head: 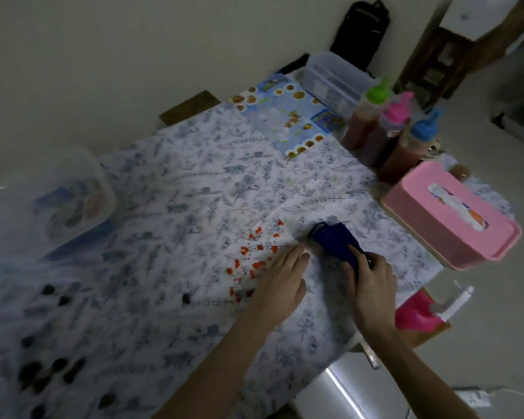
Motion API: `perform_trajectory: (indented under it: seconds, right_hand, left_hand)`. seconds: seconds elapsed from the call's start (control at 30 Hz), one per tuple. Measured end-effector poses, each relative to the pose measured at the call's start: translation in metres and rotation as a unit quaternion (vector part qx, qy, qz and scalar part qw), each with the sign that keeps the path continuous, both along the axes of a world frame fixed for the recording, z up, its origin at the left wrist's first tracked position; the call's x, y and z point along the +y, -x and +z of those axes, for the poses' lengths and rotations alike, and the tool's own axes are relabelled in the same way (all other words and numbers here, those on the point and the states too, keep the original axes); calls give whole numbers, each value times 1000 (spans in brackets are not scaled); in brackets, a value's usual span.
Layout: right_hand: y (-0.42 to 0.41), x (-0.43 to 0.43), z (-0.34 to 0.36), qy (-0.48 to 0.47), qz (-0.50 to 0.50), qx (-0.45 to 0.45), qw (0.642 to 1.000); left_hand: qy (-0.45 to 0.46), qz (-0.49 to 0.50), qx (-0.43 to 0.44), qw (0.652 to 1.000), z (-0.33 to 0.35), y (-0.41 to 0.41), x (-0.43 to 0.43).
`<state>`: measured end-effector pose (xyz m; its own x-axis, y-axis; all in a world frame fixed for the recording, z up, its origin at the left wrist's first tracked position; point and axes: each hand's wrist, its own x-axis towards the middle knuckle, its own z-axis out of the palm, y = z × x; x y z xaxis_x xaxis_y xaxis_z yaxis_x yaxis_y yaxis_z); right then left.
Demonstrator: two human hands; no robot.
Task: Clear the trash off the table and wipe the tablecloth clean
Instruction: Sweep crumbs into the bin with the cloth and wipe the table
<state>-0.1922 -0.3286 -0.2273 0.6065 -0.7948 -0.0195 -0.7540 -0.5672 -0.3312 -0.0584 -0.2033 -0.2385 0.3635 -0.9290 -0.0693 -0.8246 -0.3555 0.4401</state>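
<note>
Floral tablecloth (194, 189): right hand (372, 282) clamps soft, light blue cloth (335, 241), two o'clock of flat, open left hand (280, 276).

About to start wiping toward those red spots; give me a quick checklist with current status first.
1. Cloth in hand: ok, the right hand grips the blue cloth.
2. Left hand steadies the tablecloth: ok, flat on it beside the cloth.
3. Red spots reachable: ok, just left of the left hand.
4. Trash cleared: not ok, dark bits remain at the near left.
5. Pink tissue box clear of the wipe path: ok, to the right.
6. Cloth damp: cannot tell.
</note>
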Motion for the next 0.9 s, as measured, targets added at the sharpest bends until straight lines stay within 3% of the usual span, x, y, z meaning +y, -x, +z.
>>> perform_trajectory:
  seconds: [0.37,0.57,0.67,0.9]
  right_hand:
    - [-124,160,4,-13,156,-36,987]
    - [-164,217,-18,52,276,88,956]
    - [-163,214,-32,106,330,87,934]
    - [-171,263,-44,61,310,91,944]
  left_hand:
    - [18,241,29,970,4,-43,248]
    - [24,367,13,930,-12,-59,373]
    - [24,408,-19,912,-16,-65,426]
    - [-23,490,-47,870,-42,-75,519]
